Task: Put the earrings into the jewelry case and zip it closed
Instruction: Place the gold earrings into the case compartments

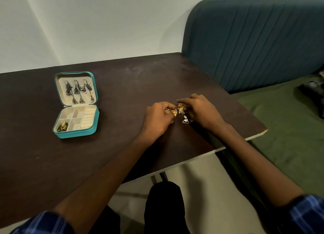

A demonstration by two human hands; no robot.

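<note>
1. The teal jewelry case (76, 105) lay open and unzipped on the left of the dark surface (122, 79), its lid tilted back

2. Inside the lid, several dark silver dangling earrings (78, 91) already hung in a row, so that part looked done

3. In the tray's near-left compartment sat a green and gold earring (63, 126); the other compartments and the ring rolls appeared bare

4. Well apart from the case, the left hand (158, 118) was curled, its fingers pinching a gold fan-shaped earring (174, 112) just above the surface

5. Just beside it, the right hand (201, 111) seemed to pinch a second gold earring (181, 108) at the fingertips, though the exact grip was hard to tell

6. A small triangular earring with clear stones (185, 120) lay loose on the surface between the hands

7. Judging by this, the task was partway: the gold pair and the triangular piece remained to be carried across, and the zip was not yet closed
</note>
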